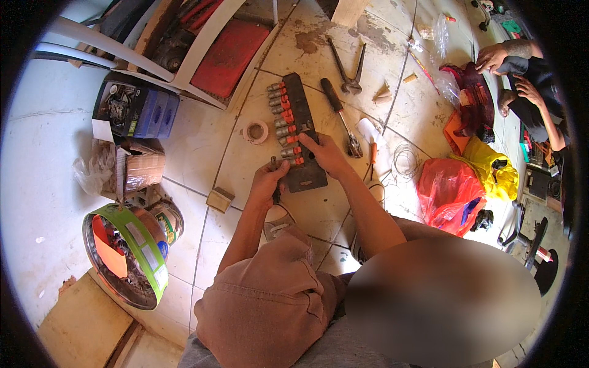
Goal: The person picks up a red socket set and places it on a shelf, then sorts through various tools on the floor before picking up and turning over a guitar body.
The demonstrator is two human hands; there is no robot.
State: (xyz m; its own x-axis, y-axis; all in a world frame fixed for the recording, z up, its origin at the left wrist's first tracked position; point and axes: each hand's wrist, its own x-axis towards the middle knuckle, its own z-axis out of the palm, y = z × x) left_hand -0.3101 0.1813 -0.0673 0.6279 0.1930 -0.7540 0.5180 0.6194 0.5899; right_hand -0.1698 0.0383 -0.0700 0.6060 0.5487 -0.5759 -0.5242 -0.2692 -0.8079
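1. Left grip: thumb and fingers pinching a small metal piece, just beside the rack's lowest sockets
2. Right grip: closed on the right edge of the black socket rack, thumb on its front, the rack before the person above the tiled floor
3. Far left: a green-banded round tin of jumbled items
4. Left of the rack: a pale ring-shaped roll
5. Right of it: a black-handled tool, then pincers
6. Far right: a red plastic bag, touching yellow material
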